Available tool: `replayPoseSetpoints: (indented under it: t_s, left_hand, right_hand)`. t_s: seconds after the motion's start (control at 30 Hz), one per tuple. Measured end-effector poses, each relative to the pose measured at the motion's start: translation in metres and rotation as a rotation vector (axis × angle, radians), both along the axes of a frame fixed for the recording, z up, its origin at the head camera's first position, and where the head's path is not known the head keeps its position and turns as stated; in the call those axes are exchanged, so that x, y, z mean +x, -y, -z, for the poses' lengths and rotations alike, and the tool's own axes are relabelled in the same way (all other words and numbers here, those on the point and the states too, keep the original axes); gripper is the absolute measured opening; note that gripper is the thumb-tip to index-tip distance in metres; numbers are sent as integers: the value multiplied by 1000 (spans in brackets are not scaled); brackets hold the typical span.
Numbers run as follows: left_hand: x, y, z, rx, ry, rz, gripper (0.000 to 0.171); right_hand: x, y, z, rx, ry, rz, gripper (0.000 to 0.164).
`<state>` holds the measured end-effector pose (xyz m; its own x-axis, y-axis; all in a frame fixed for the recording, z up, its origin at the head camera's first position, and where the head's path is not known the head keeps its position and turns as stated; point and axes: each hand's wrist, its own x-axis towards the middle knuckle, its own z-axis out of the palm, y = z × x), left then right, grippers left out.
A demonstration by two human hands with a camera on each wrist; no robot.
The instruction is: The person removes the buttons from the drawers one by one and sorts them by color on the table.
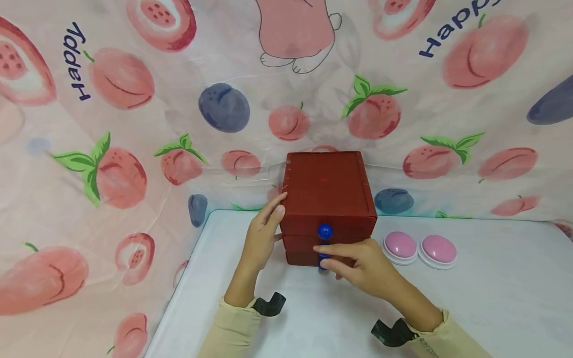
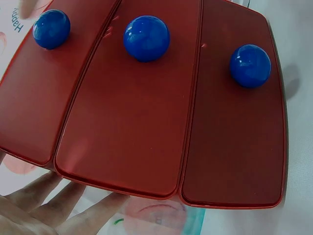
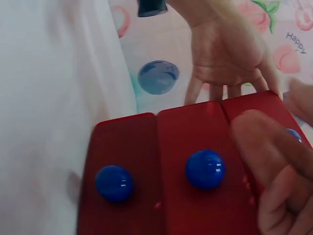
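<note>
We steady the red drawer box (image 1: pixel 329 184) on the white surface (image 1: pixel 322 328) with the left hand (image 1: pixel 259 239), fingers extended against its side. Our right hand (image 1: pixel 369 271) is in front of the blue knobs (image 2: pixel 146 38), thumb and index apart; blur hides any contact. Light bracing could let a pull drag the box; off-centre fingertips could slip.

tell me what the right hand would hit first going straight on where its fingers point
Most likely the front of the red drawer box; the right hand points forward and left, though the gap is unclear.
</note>
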<state>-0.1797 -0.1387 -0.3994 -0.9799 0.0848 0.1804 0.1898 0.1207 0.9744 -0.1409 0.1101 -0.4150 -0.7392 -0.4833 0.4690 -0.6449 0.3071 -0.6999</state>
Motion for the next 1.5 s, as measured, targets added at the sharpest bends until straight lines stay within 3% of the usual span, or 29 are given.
replayPoseSetpoints:
  t_s: [0.07, 0.2, 0.47, 0.6, 0.73, 0.93, 1.23, 1.5]
  left_hand:
    - [0, 1, 0, -4, 0, -5, 43]
    - [-1, 1, 0, -2, 2, -8, 43]
    - [-1, 0, 1, -2, 4, 4, 43]
    - [-1, 0, 1, -4, 1, 4, 42]
    - [0, 0, 0, -6, -1, 5, 43]
    - [-1, 0, -1, -20, -10, 3, 43]
    - [0, 1, -1, -18, -8, -1, 43]
    - [1, 0, -1, -30, -3, -8, 43]
  right_hand:
    - [-1, -1, 4, 51, 39, -21, 33]
    - [-7, -1, 13, 106, 118, 23, 36]
    - [-20, -1, 31, 66, 169, 49, 36]
    - [-19, 4, 34, 82, 168, 133, 33]
    - [-17, 11, 32, 69, 229, 226, 27]
    - [-15, 17, 29, 61, 269, 292, 23]
    - [-10, 17, 28, 103, 279, 295, 21]
    - [11, 16, 30, 107, 274, 252, 23]
